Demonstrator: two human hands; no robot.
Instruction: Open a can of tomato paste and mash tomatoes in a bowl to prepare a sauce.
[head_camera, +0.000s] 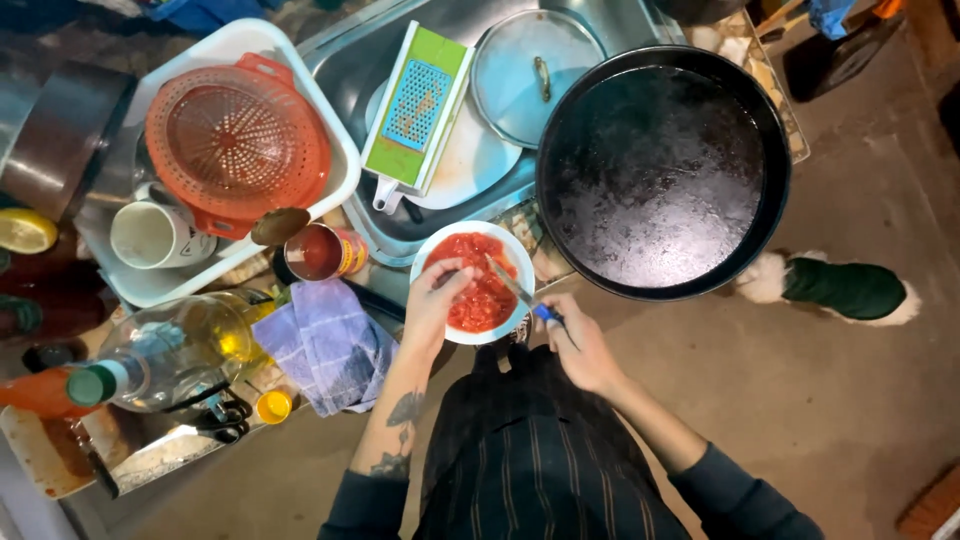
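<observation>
While the left hand (432, 300) grips one white bowl (505, 322) of tomato, the right hand (578, 345) clasps one knife (512, 288).

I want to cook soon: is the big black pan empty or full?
Empty: the big black pan shows only its bare, greasy-looking dark bottom, with no food in it.

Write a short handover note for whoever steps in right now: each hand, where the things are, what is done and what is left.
Left hand: grip on the rim of the white bowl, fingers over the chopped tomato.
Right hand: holds a blue-handled knife, blade in the bowl.
Large black pan sits beyond the bowl with no food in it; an open can stands left of the bowl.
Done: tomato is in pieces in the bowl.
Left: nothing has gone into the pan.
</observation>
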